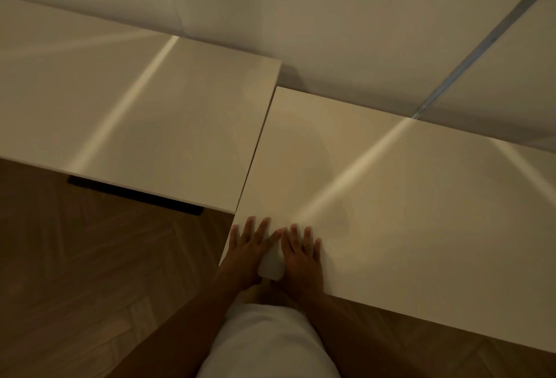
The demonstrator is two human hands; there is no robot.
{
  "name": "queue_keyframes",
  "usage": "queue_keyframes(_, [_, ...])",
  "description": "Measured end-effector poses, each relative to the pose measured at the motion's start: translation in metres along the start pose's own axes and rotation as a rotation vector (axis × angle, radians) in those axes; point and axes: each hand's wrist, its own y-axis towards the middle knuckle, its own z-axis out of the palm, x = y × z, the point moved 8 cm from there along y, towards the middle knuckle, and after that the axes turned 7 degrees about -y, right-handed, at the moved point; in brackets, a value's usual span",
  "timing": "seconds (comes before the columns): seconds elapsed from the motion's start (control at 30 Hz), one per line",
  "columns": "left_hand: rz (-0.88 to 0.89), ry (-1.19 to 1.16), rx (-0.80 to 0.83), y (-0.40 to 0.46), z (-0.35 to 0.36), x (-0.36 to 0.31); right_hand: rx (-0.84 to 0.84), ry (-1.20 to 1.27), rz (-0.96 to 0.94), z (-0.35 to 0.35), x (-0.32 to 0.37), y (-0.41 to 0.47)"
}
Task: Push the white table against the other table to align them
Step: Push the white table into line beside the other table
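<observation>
Head view: left hand (248,246) and right hand (301,252) press flat, fingers straight, gripping nothing, on the white table (421,197) at lower right. Its side edge meets the other table (135,112), offset toward the viewer; push evenly away until the front edges line up.

A plain pale wall (346,16) rises at the back, crossed by a metal strip (481,55). Herringbone wood floor (75,272) lies below. Light is dim and warm.
</observation>
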Motion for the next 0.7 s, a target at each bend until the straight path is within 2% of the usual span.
queue_keyframes(0.5, [-0.021,0.040,-0.031,-0.015,-0.018,0.008,0.028,0.024,0.005,-0.001,-0.002,0.003])
queue_keyframes(0.7, [-0.029,0.026,-0.080,-0.036,-0.029,0.031,0.013,0.140,0.126,-0.002,-0.016,-0.016])
